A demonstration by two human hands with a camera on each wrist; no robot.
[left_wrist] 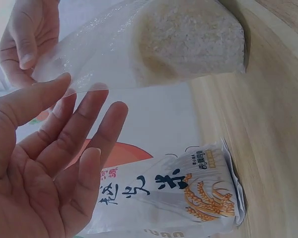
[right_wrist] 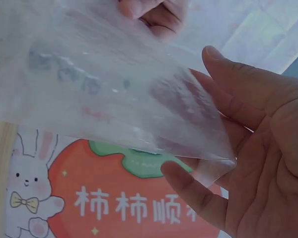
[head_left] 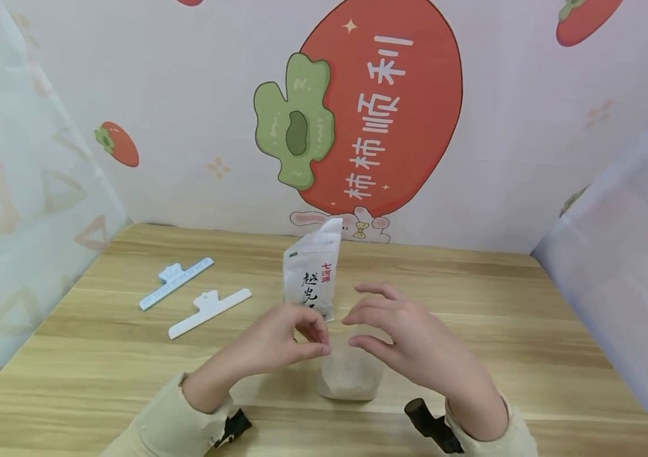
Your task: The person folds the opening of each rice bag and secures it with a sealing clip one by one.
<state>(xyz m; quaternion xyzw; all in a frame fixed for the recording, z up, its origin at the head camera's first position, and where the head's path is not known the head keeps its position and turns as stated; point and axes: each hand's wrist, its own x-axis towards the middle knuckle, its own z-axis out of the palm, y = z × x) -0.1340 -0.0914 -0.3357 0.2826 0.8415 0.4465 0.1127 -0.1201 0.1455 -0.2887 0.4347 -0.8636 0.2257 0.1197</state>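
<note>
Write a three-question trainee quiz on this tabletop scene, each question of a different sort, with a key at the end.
1. True or false: the clear bag of rice stands nearer the person than the printed rice packet.
2. Multiple choice: how many sealing clips lie on the wooden table? A) none B) two C) four
3. Fill in: both hands work at the clear bag's ____ end.

Key
1. True. The packet stands behind the bag, toward the wall.
2. B. One is bluish, one white, both on the person's left side.
3. Top (open). The left hand pinches the film between thumb and fingers; the right hand meets its edge with fingers loosely spread.
</note>
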